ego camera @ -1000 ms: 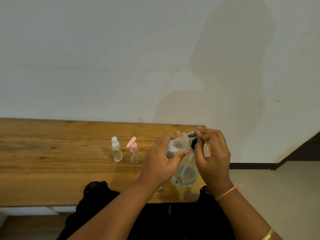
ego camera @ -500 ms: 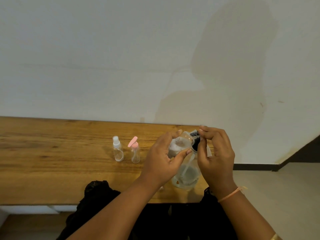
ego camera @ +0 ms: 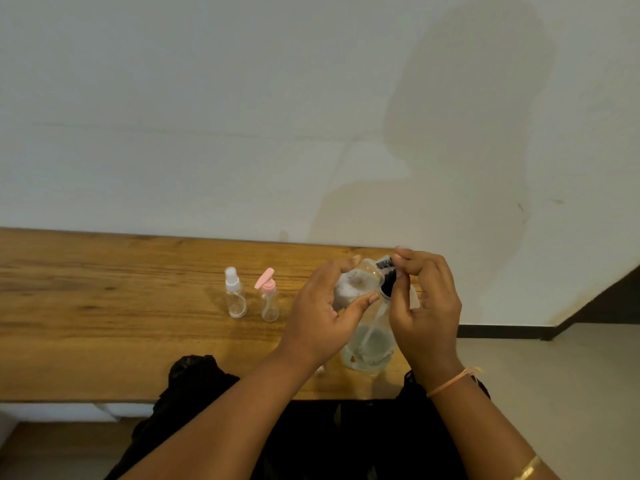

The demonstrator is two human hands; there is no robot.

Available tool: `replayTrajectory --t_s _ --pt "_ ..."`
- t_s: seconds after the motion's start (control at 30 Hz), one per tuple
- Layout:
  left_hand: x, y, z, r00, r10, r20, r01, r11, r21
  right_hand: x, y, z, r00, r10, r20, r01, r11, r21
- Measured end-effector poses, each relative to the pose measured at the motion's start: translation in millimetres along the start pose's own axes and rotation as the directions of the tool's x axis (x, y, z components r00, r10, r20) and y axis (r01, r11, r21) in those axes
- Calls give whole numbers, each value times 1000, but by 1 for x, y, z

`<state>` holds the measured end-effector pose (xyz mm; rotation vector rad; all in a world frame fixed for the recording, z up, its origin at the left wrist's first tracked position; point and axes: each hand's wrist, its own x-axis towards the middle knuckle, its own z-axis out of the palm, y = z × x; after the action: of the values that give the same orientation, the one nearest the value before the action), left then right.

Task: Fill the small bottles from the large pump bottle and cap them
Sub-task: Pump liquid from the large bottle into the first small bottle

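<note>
Head camera: the left hand [ego camera: 322, 317] is curled round a clear small bottle [ego camera: 353, 285], holding it above the table [ego camera: 104, 306] and tipped on its side, with its neck end toward the black pump top [ego camera: 386, 285] of the large bottle [ego camera: 369, 346]. The right hand [ego camera: 429, 306] has its fingers curled and pinches at that pump top. The large bottle stands near the table's front edge, between the two hands, with a little liquid and its dip tube showing at the base. Off to the left, well apart from the hands, a white-capped bottle [ego camera: 235, 296] and a pink-capped bottle [ego camera: 269, 299] stand upright side by side, both capped.

The step looks like filling the held bottle. To do it well, the bottle's mouth should sit right under the nozzle before any press. Short, slow strokes are safest. The left grip needs to be firm, and the large bottle must stay flat on the table so it does not tip.
</note>
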<state>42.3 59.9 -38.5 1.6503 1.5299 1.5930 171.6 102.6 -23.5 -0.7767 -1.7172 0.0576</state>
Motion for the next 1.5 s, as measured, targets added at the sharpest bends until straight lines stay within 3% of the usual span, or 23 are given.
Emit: replayTrajectory --t_s 0.33,0.67,1.0,1.27,1.5 --pt "1 1 2 994 -83 75 84 996 -19 -5 11 3 999 42 22 -43 998 46" --pt "0 7 0 1000 -20 21 21 999 -48 1 3 -2 1000 24 12 -24 1000 -14" --pt "0 1 1 992 -85 91 89 995 -47 -6 11 2 998 55 12 -55 996 71" --pt "-1 2 2 1000 -4 18 5 999 -35 -1 3 -4 999 34 -4 -34 999 41" --pt "0 -3 4 996 -60 70 60 998 -1 -7 14 3 997 74 0 -74 994 87"
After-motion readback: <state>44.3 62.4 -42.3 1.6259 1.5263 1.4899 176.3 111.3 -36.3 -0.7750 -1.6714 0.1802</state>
